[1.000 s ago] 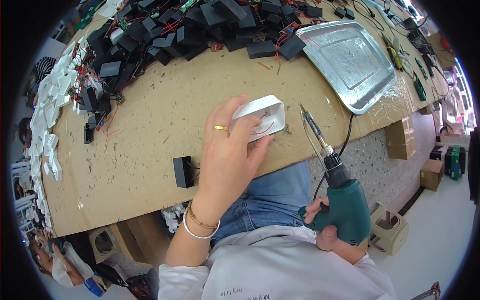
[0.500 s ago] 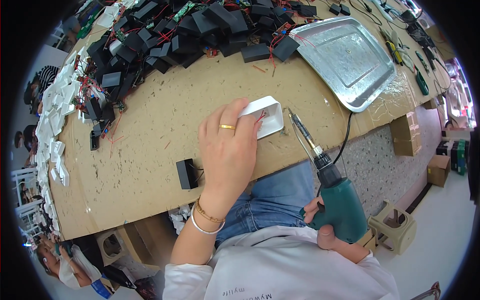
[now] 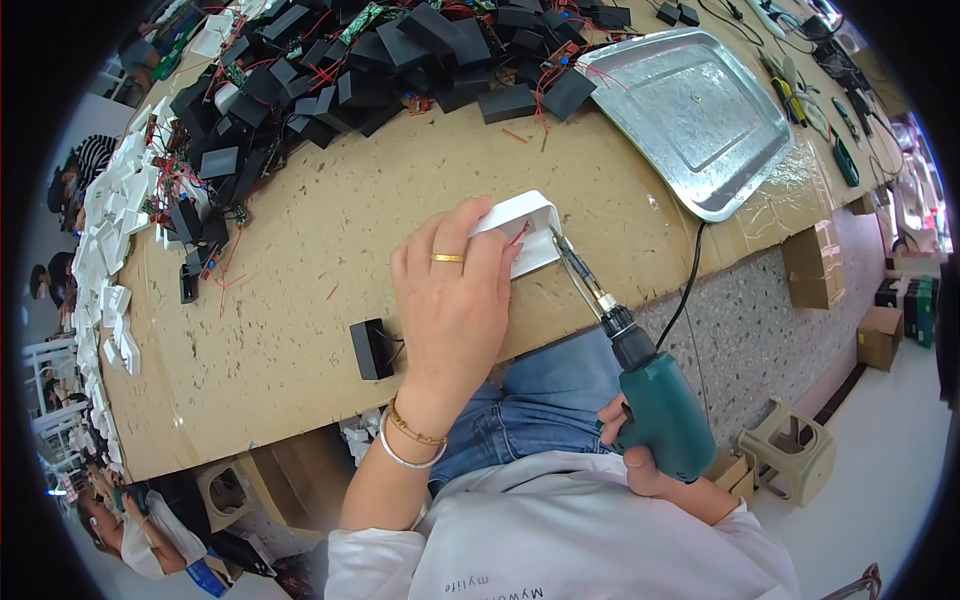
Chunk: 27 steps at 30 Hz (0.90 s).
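My left hand (image 3: 452, 290) is closed around a small white plastic case (image 3: 518, 208), holding it on its side at the table's near edge. Its open end points right, and a red wire shows inside. In my right hand (image 3: 645, 472) is a green pistol-grip soldering gun (image 3: 660, 410), gripped by its handle. The gun's thin metal tip reaches the case's open end; whether it touches anything inside I cannot tell. Left of my left wrist, a black box (image 3: 372, 349) stands on the table, a dark wire running from it toward my hand.
A heap of black boxes (image 3: 440, 45) with red wires and circuit boards covers the far side. White plastic cases (image 3: 100, 250) line the left edge. At the right lie a metal tray (image 3: 700, 120), pliers (image 3: 790, 103) and a black cord (image 3: 690, 285). A beige stool (image 3: 790, 450) stands below.
The soldering gun has moved left and slightly down in my right hand, bringing its tip from beside the white case to its open end. My left hand and the case have shifted slightly left.
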{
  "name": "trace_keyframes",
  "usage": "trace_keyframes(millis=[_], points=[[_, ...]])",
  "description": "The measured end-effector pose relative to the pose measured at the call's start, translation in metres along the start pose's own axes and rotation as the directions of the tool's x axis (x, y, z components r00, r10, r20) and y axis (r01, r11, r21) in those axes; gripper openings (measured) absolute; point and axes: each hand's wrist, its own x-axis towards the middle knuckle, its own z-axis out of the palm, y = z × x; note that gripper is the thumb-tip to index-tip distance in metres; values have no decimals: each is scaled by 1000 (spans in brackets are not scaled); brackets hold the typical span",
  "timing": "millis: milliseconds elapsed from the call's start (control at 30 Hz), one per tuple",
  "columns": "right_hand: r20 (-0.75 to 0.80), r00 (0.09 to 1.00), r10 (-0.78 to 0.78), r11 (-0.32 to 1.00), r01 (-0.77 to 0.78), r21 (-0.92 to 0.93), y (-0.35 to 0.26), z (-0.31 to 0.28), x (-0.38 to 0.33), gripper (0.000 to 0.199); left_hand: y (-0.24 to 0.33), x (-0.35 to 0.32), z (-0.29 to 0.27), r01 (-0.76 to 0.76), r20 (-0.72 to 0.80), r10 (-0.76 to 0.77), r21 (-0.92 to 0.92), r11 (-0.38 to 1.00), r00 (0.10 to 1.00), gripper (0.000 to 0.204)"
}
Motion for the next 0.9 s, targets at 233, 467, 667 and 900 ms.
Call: trace_keyframes(millis=[233, 467, 667, 900], points=[[10, 1000, 0, 1000, 0, -16, 2, 1, -1, 42, 2, -2, 3, 2, -15, -2, 27, 1000, 1000, 17], [-19, 999, 39, 999, -38, 22, 2, 5, -2, 43, 2, -1, 3, -2, -20, 3, 33, 999, 1000, 16], [-21, 1000, 19, 999, -19, 34, 3, 7, 3, 43, 2, -2, 3, 1, -14, -1, 26, 1000, 1000, 16], [-53, 998, 26, 998, -23, 56, 2, 8, 5, 41, 2, -3, 3, 7, -21, -7, 19, 1000, 1000, 16]])
